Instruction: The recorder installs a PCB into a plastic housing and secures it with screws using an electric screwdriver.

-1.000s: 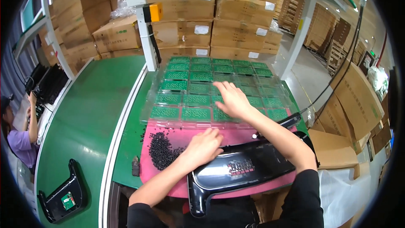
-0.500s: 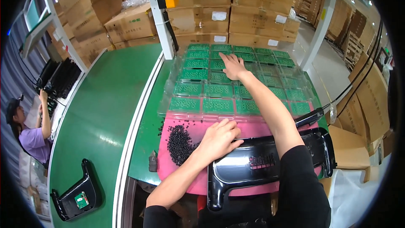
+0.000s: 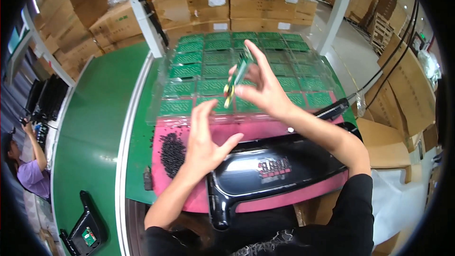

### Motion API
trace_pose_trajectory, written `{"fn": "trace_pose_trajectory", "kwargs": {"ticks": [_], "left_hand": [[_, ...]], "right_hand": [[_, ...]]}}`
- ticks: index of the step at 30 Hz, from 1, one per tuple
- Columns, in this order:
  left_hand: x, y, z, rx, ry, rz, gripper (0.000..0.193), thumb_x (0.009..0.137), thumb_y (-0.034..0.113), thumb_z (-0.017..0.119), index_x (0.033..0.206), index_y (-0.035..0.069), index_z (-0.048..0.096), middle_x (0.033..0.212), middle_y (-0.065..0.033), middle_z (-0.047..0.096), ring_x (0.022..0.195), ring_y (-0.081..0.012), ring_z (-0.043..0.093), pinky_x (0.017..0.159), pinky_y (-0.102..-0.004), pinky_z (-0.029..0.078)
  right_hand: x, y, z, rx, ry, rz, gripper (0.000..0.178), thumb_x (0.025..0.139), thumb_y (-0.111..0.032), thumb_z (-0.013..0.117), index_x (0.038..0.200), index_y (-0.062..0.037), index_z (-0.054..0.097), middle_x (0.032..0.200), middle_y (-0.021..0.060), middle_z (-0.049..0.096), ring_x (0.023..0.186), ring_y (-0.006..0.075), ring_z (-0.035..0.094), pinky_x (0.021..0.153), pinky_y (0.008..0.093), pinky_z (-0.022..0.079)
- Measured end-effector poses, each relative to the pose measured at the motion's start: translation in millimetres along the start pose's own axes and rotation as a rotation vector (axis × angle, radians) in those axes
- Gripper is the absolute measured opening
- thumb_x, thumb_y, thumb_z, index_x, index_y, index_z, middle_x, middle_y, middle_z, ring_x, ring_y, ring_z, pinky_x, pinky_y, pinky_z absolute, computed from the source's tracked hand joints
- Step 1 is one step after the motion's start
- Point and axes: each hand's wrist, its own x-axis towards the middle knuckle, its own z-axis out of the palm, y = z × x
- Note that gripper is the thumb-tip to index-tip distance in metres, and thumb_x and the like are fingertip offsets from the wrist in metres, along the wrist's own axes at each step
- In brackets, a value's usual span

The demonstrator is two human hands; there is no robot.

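Two hands raised above the table (image 3: pixel 102 114), both the wearer's own. Right hand (image 3: pixel 263 90) pinching one small green circuit board (image 3: pixel 239 73) by its edges between thumb and fingertips, held edge-on and tilted, lifted clear of the tray below. Left hand (image 3: pixel 204 142) open, fingers spread and empty, palm turned toward the board, hovering just beneath it without touching.

Behind the hands, one clear plastic tray (image 3: pixel 159 97) divided into pockets, green boards lying flat in most of them: five rows visible, roughly five or six pockets across, exact count not readable through the glare and the hands. Tray resting partly on one pink mat (image 3: pixel 265 130) at the near edge of the table.

On the pink mat: one long black glossy plastic housing (image 3: pixel 270 170), lying crosswise under the right forearm, and one heap of small black parts (image 3: pixel 171 151) to the left, too many and too small to count. One black tool (image 3: pixel 334 110) with a cable at the mat's right end.

One more black housing (image 3: pixel 85 230) lower left on the green belt, with a green board set in it. Stacked cardboard boxes (image 3: pixel 199 0) beyond the tray. One other person (image 3: pixel 28 170) in purple at far left.
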Motion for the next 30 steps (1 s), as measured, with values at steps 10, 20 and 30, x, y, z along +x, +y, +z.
{"fn": "trace_pose_trajectory", "kwargs": {"ticks": [10,20,30], "left_hand": [[-16.2,17.4,0.3,-0.56,-0.355,-0.157,0.075,0.066,0.01,0.09,0.131,0.007,0.053,0.115,-0.0026,0.057,0.097,-0.0127,0.056,0.076,-0.0264,0.046],[-25.8,36.7,10.3,-0.256,-0.718,0.128,0.07,0.062,0.013,0.084,0.127,0.002,0.059,0.113,-0.0139,0.062,0.091,-0.0269,0.061,0.085,-0.0372,0.052],[-28.3,28.2,9.0,-0.134,-0.733,0.078,0.066,0.06,0.015,0.086,0.12,0.002,0.063,0.105,-0.011,0.063,0.081,-0.025,0.061,0.076,-0.0345,0.053]], "right_hand": [[-128.0,-73.7,-15.7,-0.093,0.034,0.195,0.085,0.077,-0.003,0.082,0.145,-0.0058,0.032,0.111,0.0069,0.065,0.095,0.0102,0.062,0.088,0.0268,0.048],[-208.3,-68.9,-41.0,-0.428,0.03,0.513,0.011,0.084,0.001,0.062,0.094,0.006,0.065,0.062,0.0018,0.06,0.057,0.0018,0.053,0.053,0.0212,0.045],[-199.4,-61.8,-54.3,-0.544,-0.211,0.341,0.064,0.069,-0.02,0.089,0.122,-0.0018,0.06,0.104,0.0088,0.065,0.098,0.0232,0.062,0.086,0.035,0.048]]}}
